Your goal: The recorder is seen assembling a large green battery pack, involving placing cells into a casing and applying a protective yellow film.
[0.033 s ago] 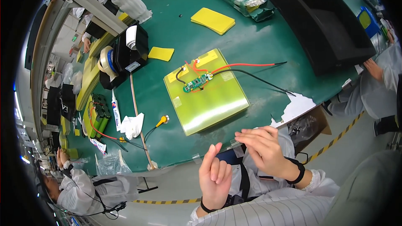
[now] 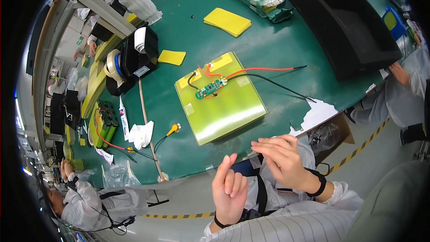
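My left hand [image 2: 230, 188] is held up in front of the bench edge, its fingers curled toward the palm and nothing visible in them. To its right, my right hand [image 2: 282, 159] has its fingers stretched out and close together, with no object seen in it. Both hands are apart from the battery pack [image 2: 230, 115], a flat block covered in yellow-green sheet that lies on the bench beyond them. On the pack sits a green circuit board [image 2: 209, 88]. A thick red wire [image 2: 264, 69] and a black wire [image 2: 277, 88] run from it to the right.
The green bench [image 2: 179, 103] holds yellow sheets [image 2: 227, 21], a tape dispenser [image 2: 130, 60], a glue tube [image 2: 123, 118], a green cell pack [image 2: 106, 125] and a yellow-capped lead [image 2: 172, 129]. A large black case [image 2: 345, 27] stands right. Co-workers [image 2: 89, 201] are at both sides.
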The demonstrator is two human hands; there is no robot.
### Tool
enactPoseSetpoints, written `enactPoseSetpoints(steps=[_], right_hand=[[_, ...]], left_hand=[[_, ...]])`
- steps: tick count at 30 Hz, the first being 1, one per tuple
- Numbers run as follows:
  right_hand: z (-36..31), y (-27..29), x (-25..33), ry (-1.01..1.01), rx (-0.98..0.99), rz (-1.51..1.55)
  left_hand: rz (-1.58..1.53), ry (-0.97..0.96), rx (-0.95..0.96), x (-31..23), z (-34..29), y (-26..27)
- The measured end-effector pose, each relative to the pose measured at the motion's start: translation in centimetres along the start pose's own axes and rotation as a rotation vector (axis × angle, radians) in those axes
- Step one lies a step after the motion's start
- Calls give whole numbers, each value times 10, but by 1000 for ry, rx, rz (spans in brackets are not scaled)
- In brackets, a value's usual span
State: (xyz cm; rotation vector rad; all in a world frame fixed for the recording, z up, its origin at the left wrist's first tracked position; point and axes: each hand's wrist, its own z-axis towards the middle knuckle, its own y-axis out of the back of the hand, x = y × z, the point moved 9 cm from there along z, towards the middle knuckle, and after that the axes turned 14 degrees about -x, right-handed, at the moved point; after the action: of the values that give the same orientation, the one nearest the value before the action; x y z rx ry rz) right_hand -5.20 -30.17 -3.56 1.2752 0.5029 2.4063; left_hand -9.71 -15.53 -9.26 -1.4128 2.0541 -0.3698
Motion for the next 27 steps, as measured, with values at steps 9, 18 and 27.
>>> enactPoseSetpoints(steps=[9, 18, 27], right_hand=[[6, 14, -5, -67, -112, 99], [21, 16, -11, -354, 128, 448], [17, -7, 6, -289, 391, 447]], left_hand=[[197, -280, 312, -26, -35, -19], [1139, -712, 313, -33, -30, -5], [1398, -823, 468, -41, -44, -20]])
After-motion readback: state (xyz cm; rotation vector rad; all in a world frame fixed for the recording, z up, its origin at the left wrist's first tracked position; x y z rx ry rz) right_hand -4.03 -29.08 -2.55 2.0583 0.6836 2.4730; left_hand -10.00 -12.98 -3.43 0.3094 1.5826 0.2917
